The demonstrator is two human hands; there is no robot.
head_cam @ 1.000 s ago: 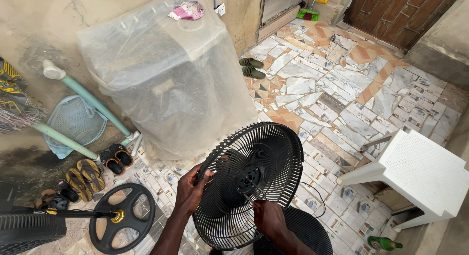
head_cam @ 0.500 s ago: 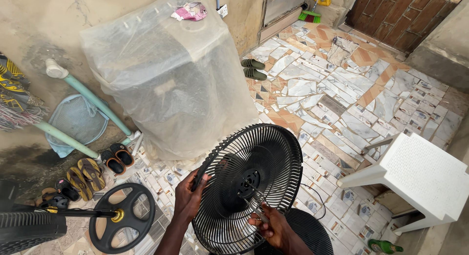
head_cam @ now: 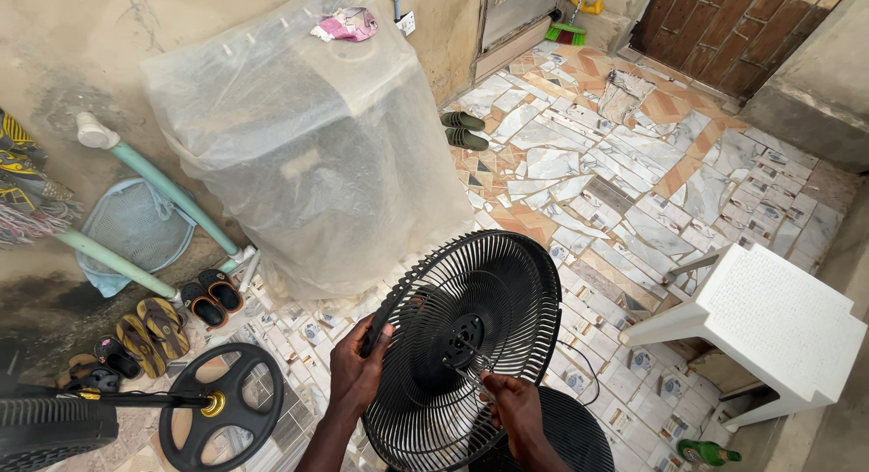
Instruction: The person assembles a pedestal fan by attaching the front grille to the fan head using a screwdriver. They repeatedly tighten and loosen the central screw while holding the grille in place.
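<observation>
The left hand (head_cam: 358,372) is clamped on the left rim of a black fan grille (head_cam: 466,345), fingers curled over the outer ring, holding it tilted upright above the tiled floor (head_cam: 634,191) near the bottom edge of the view. The right hand (head_cam: 509,407) sits low on the grille's face, fingertips pinched among the thin spokes just below the hub; it seems closed on a wire, though the spokes hide the grip. Under the right wrist lies a second black grille (head_cam: 579,436), flat on the floor. At the floor's lower left rests a round black fan base (head_cam: 222,418) with a brass-coloured collar and a dark pole. Behind the held grille stands a large bulky object wrapped in translucent plastic sheeting (head_cam: 308,155), with a crumpled pink and white wrapper (head_cam: 344,24) on its top. Sandals (head_cam: 163,323) line the wall's foot at left, a white plastic stool (head_cam: 769,327) stands at right, and a green bottle (head_cam: 706,451) lies by the lower right corner.
</observation>
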